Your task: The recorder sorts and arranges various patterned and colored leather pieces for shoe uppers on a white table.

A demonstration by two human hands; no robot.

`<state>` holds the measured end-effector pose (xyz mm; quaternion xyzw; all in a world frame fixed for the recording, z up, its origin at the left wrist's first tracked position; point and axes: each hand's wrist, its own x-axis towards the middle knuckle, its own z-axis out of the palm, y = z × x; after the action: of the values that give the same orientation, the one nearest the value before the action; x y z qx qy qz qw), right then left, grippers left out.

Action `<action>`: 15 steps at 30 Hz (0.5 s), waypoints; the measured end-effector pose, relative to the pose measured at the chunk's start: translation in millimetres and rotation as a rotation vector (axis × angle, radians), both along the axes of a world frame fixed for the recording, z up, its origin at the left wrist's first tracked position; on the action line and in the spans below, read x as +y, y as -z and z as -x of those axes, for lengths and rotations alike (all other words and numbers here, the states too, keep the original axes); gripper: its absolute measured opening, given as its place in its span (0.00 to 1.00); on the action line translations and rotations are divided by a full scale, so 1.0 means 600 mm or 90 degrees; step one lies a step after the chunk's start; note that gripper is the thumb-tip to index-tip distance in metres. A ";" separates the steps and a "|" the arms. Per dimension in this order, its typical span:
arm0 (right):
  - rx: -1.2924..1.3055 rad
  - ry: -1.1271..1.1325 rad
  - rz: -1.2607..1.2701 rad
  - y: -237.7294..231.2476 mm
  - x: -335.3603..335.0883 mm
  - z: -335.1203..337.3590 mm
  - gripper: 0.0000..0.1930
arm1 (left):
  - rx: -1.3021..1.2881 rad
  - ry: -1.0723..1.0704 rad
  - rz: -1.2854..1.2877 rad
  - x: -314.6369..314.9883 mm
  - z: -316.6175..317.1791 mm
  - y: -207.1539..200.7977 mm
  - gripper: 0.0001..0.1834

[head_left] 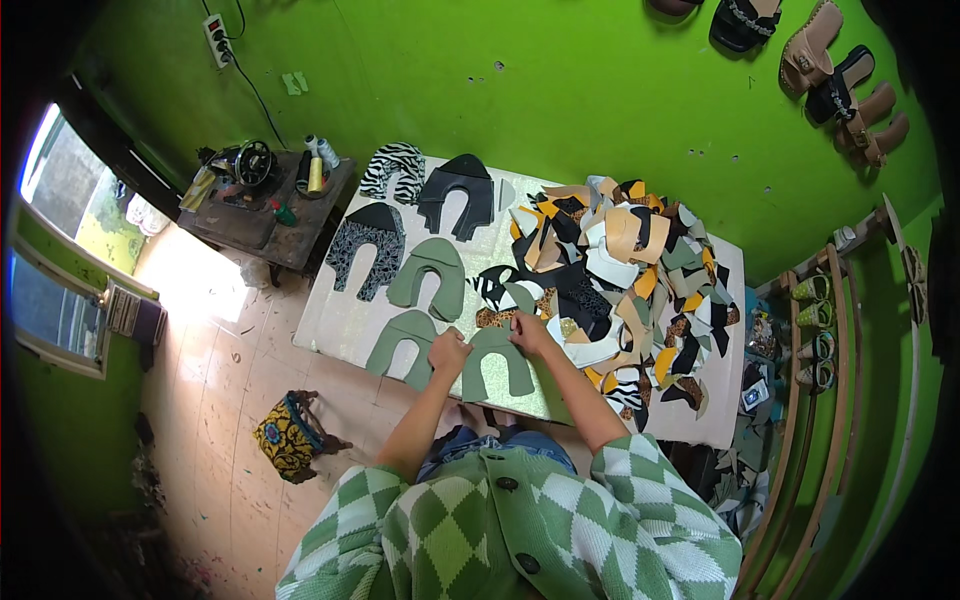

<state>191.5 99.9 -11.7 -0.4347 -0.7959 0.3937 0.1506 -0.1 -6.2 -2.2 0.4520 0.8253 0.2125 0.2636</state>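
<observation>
table (pixel 330 325) near-left margin: bare strip, passage left free | centre: blocked by green cut pieces (pixel 428 280) laid in rows | right half: blocked by heaped mixed offcuts (pixel 620 290) | far-left: small stand (pixel 262 225) crowded by sewing machine (pixel 245 162) | floor left: fabric bag (pixel 288 435)

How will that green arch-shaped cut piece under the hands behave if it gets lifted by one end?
The green arch-shaped piece looks thin and flat, so probably light. Its two long legs would likely droop. Lying flat on the table, it shouldn't roll.
</observation>
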 end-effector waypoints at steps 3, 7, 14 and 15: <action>0.000 0.010 0.005 -0.002 -0.005 0.002 0.15 | 0.017 -0.005 0.020 0.002 -0.005 -0.005 0.15; -0.017 0.051 -0.067 -0.008 -0.025 0.008 0.12 | 0.087 0.025 -0.021 -0.005 -0.024 -0.020 0.13; -0.077 0.001 -0.300 -0.025 -0.122 0.020 0.09 | 0.250 0.204 -0.238 -0.048 -0.049 -0.009 0.14; -0.087 -0.006 -0.362 -0.024 -0.136 0.017 0.11 | 0.249 0.206 -0.238 -0.058 -0.054 -0.003 0.14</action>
<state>181.6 18.1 2.8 -0.3969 -0.8846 0.1252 0.2103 32.5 -41.3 -0.5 0.6502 0.7244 0.2250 0.0429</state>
